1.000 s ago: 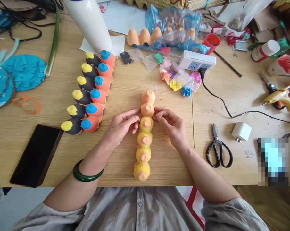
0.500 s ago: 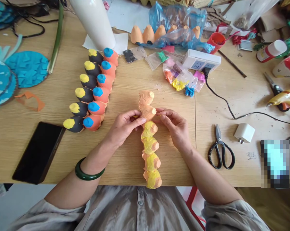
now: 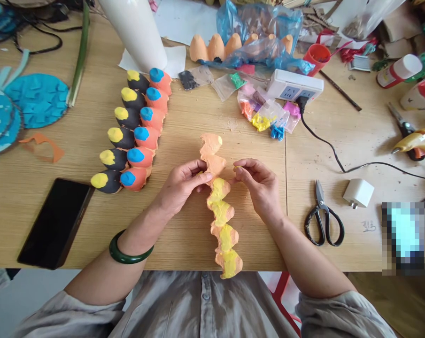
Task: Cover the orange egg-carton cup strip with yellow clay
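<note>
An orange egg carton strip (image 3: 216, 164) with a row of cups is held near its upper middle by my left hand (image 3: 186, 183), thumb on top. Yellow clay (image 3: 223, 212) coats the sides of the lower cups, while the two upper ones show bare orange. Just right of the strip, apart from it, my right hand (image 3: 256, 180) pinches a small piece of yellow clay (image 3: 236, 168) between thumb and fingertips. To the left lie two finished-looking carton rows, one of black cups with yellow tips (image 3: 122, 138) and one of orange-red cups with blue tips (image 3: 147, 136).
Bags of coloured clay (image 3: 263, 117) lie beside a white power strip (image 3: 295, 87), whose cord runs right. Scissors (image 3: 321, 213) and a white charger (image 3: 358, 193) are right of my right arm. A black phone (image 3: 55, 223) lies left; a white bottle (image 3: 136, 33) stands behind.
My right hand has drawn slightly right, away from the strip, with the yellow clay in its fingers. The strip has tilted, its lower end swinging a little to the right.
</note>
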The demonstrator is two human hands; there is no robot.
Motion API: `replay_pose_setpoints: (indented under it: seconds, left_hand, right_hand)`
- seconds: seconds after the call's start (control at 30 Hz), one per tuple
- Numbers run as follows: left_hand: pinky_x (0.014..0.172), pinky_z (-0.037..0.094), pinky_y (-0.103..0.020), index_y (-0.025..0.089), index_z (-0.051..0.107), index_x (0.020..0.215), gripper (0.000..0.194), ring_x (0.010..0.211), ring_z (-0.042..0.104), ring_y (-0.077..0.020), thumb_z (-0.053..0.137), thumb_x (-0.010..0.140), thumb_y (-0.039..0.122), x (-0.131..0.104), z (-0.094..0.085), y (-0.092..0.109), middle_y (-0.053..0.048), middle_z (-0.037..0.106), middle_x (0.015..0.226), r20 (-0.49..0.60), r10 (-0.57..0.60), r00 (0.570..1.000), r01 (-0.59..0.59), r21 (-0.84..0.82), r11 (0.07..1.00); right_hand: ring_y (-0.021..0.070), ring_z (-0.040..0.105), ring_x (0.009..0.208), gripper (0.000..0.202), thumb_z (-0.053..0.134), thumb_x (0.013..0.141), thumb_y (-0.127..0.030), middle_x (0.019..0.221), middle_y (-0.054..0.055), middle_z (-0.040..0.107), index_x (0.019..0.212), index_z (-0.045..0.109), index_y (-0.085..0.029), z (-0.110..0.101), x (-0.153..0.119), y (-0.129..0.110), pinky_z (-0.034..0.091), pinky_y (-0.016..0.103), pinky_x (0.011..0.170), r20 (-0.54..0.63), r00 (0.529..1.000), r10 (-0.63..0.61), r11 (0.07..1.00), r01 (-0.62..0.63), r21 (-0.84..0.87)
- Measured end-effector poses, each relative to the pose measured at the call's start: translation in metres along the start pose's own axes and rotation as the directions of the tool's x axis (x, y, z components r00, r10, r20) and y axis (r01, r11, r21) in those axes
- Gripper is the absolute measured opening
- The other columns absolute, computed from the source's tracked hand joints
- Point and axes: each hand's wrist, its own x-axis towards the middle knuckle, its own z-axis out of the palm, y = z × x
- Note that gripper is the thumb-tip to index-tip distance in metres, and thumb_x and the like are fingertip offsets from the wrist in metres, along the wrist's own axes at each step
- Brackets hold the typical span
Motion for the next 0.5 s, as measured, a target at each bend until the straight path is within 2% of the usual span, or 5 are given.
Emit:
replay_pose_setpoints:
  seconds: [0.3,0.5]
  left_hand:
    - [0.057,0.037,-0.022,0.018,0.078,0.096,0.027,0.065,0.048,-0.0082,0.087,0.082,0.040,0.0004,-0.0010,-0.0039,0.001,0.063,0.079,0.020,0.066,0.998,-0.067,0.080,0.995]
    - [0.056,0.037,-0.023,0.017,0.077,0.093,0.028,0.062,0.047,-0.0083,0.088,0.080,0.040,-0.0006,0.0022,-0.0028,0.001,0.063,0.079,-0.006,0.060,0.998,-0.059,0.081,0.995]
  right_hand:
    - [0.0126,0.065,0.073,0.029,0.086,0.084,-0.049,0.093,0.000,0.070,0.095,0.075,-0.024,0.0025,-0.0009,-0.0021,0.064,0.029,0.068,-0.017,0.997,-0.070,0.997,0.069,-0.025]
    - [0.0146,0.064,0.083,0.020,0.079,0.092,-0.043,0.093,0.001,0.069,0.094,0.073,-0.024,0.0035,-0.0044,0.0023,0.063,0.029,0.070,0.001,0.989,-0.148,0.982,0.147,-0.120]
